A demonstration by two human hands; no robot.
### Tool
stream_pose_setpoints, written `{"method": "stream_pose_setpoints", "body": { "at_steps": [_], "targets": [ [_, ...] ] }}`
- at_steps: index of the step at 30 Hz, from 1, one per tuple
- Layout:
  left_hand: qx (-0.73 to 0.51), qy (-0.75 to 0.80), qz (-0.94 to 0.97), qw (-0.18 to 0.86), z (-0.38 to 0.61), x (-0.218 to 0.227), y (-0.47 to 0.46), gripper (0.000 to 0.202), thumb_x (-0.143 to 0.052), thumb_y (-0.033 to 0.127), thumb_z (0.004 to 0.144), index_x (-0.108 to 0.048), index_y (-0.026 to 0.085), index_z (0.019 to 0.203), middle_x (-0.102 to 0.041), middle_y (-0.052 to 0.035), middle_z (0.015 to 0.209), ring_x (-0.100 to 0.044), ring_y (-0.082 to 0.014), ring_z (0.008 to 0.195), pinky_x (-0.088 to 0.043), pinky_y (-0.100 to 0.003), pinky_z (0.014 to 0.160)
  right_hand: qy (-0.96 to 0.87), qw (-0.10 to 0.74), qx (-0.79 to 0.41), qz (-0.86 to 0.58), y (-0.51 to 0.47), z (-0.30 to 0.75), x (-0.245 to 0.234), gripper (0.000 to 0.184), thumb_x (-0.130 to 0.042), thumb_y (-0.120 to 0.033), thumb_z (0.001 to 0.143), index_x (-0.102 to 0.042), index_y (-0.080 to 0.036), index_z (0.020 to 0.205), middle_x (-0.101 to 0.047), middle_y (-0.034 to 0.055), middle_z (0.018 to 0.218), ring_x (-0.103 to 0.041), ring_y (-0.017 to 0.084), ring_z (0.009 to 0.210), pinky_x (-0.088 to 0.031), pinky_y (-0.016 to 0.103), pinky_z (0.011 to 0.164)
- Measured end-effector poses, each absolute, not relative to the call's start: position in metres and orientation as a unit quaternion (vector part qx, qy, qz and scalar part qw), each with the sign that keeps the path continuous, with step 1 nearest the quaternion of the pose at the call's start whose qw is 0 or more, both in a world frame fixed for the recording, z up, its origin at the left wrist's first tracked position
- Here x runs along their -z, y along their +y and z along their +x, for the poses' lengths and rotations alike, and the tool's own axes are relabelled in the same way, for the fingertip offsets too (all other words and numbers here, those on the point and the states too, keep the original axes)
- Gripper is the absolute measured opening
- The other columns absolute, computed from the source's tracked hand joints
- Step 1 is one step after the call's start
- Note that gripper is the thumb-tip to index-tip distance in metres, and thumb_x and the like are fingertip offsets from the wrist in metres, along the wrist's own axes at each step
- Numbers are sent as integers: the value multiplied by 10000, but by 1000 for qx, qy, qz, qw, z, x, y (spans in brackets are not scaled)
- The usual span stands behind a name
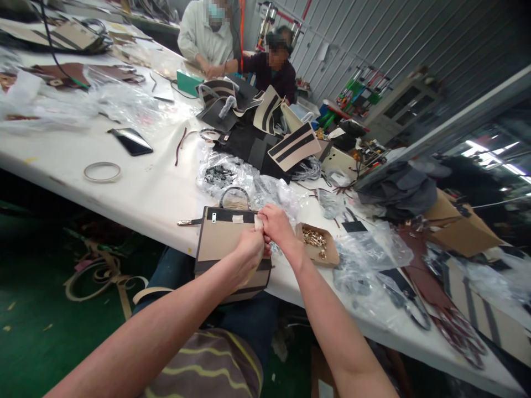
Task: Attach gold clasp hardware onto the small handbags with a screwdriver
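A beige handbag with dark trim lies flat at the near edge of the white table, its handle pointing away from me. My left hand rests on the bag's right side with its fingers closed. My right hand is just above it, pinching a small pale strip at the bag's top right corner. Both hands meet at that corner. A small cardboard tray of gold metal fittings sits just right of my right wrist.
Crumpled plastic bags lie right of the tray. Striped bag panels are heaped mid-table. A phone and a tape ring lie to the left. Two people sit at the far end. A cardboard box stands at right.
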State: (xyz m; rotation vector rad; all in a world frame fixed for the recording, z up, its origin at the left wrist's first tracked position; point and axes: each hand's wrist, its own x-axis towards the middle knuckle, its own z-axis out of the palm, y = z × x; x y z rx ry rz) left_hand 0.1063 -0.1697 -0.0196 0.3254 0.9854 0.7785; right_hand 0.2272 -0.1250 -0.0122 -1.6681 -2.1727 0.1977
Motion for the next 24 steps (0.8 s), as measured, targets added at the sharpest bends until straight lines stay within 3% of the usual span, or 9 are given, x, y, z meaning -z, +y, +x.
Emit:
{"method": "stream_pose_setpoints", "body": {
  "at_steps": [6,9,12,16,20,24],
  "targets": [
    [-356,452,148,804,106,18,-166,419,-668,415,1096,-539,205,757,-508,27,580,-450,-96,430,-441,-233,458,-766,186,-84,-609,-121,223,8,256,-612,-108,1017,-778,-195,842,-697,61,952,-641,206,858,-512,325,868],
    [-355,446,148,808,104,17,-165,415,-719,442,1068,-550,202,775,-521,27,586,-446,-91,431,-462,-233,467,-741,225,-91,-626,-125,223,5,181,-666,-133,981,-827,-205,1022,-718,76,1053,-657,214,892,-533,347,901],
    [-349,446,146,811,102,14,-164,375,-664,415,1101,-573,190,814,-549,17,604,-452,-93,435,-489,-241,483,-727,278,-82,-623,-133,227,4,250,-711,-177,974,-833,-221,1187,-738,91,1146,-679,222,935,-547,361,922],
    [-332,449,144,817,101,11,-167,352,-529,343,1152,-583,181,844,-562,2,617,-490,-113,454,-554,-276,539,-772,233,-126,-577,-137,234,6,197,-702,-196,1008,-887,-227,947,-761,57,962,-699,210,891,-537,339,880],
    [-307,435,151,833,98,11,-175,348,-452,291,1163,-592,178,866,-581,-10,626,-517,-126,466,-583,-293,571,-796,186,-135,-561,-130,237,2,241,-700,-194,1024,-899,-219,890,-767,50,937,-685,180,817,-510,317,820],
    [-289,413,156,850,96,17,-176,320,-560,361,1127,-578,194,854,-544,18,600,-472,-117,444,-545,-263,522,-819,130,-132,-543,-119,235,-6,242,-721,-193,1017,-891,-204,846,-764,51,892,-672,181,812,-492,307,796]
  ]
}}
